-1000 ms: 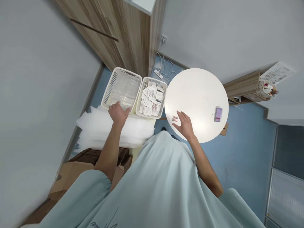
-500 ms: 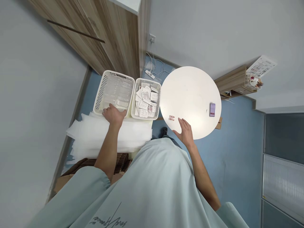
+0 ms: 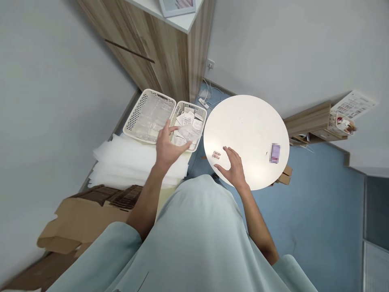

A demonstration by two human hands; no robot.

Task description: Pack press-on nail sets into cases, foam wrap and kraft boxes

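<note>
Sitting beneath the clear case (image 3: 189, 133), a card-filled basket (image 3: 198, 108) neighbours the table (image 3: 246, 129).

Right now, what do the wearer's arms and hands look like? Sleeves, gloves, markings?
Left hand and right hand: bare, no gloves, no watch visible. Forearms uncovered. Left sleeve and right sleeve: loose, pale blue-green, ending around the elbows, no markings visible, matching the top. No cables.
</note>
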